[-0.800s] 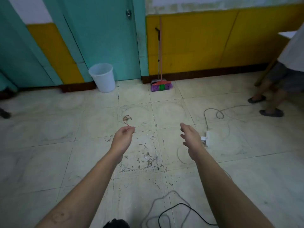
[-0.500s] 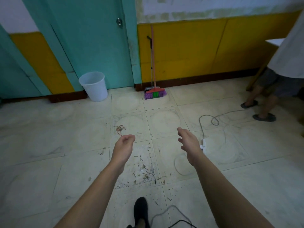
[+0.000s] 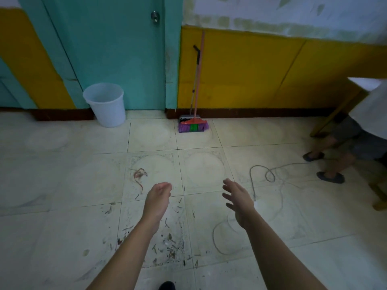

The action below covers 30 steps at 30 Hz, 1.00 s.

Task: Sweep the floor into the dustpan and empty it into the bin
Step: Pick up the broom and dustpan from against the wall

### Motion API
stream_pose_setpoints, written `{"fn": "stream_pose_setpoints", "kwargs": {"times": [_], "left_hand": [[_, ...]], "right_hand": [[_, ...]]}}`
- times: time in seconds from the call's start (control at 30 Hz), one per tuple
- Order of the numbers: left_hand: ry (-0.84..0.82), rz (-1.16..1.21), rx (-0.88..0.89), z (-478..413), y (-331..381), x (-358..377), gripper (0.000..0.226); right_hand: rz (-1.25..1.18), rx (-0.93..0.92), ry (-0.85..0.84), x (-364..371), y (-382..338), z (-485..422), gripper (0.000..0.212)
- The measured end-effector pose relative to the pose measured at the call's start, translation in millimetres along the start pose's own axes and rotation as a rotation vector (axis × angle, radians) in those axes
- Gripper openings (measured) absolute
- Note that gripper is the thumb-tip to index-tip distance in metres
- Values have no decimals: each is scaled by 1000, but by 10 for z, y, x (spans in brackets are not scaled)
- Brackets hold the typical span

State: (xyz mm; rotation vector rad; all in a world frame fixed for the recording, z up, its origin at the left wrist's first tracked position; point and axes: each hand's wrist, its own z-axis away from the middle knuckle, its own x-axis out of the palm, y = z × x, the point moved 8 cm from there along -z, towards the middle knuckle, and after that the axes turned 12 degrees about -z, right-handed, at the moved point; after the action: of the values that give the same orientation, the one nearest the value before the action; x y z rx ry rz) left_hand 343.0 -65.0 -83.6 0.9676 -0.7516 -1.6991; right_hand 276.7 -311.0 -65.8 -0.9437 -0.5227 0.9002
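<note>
Head view: we look down at a broom (image 3: 193,125) standing upright against the yellow wall just above the middle of the frame, its purple and green bristles on the floor and its pink handle leaning on the paint. A grey dustpan (image 3: 185,117) sits right behind the bristles, touching the skirting, with a thin pole of its own running up beside the broom handle. To the left, near the teal door (image 3: 117,49), stands a white plastic bin (image 3: 104,105), upright and well apart from the broom.

Lower in the frame, between our forearms, small dark scraps (image 3: 167,245) lie scattered over the pale floor tiles (image 3: 62,206). A reddish-brown tangle of string (image 3: 139,175) lies on the tile above and left of them.

Our left hand (image 3: 158,197) hangs over the floor just right of that string, its fingers loosely curled in toward the thumb and holding nothing. Our right hand (image 3: 237,197) is raised at the same height, palm turned inward, with the fingers relaxed and slightly spread; it also holds nothing. Neither hand touches the broom, which is well ahead of both.

A pale cable (image 3: 270,174) loops across the tiles to the right of our right hand. At the right edge stands another person (image 3: 356,141) in dark slippers, beside a wooden table leg (image 3: 333,116). The dark toe of our shoe (image 3: 167,285) shows at the bottom edge.
</note>
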Motion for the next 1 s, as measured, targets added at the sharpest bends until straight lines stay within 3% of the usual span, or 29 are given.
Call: {"fn": "stream_pose_setpoints", "kwargs": {"times": [0.37,0.67,1.0], "left_hand": [[-8,-36,20,-978,828,546,20],[102,-107,11,-1735,1674,1624,12],[187,-129,-10,-2343,2389,2472,25]], "right_hand": [[-100,-83,73,-281,-725,-1087,41],[-166,5,-80,-689,-1272,-2524,44],[-132,33,-178,-1146,-2163,-3713,48]]}}
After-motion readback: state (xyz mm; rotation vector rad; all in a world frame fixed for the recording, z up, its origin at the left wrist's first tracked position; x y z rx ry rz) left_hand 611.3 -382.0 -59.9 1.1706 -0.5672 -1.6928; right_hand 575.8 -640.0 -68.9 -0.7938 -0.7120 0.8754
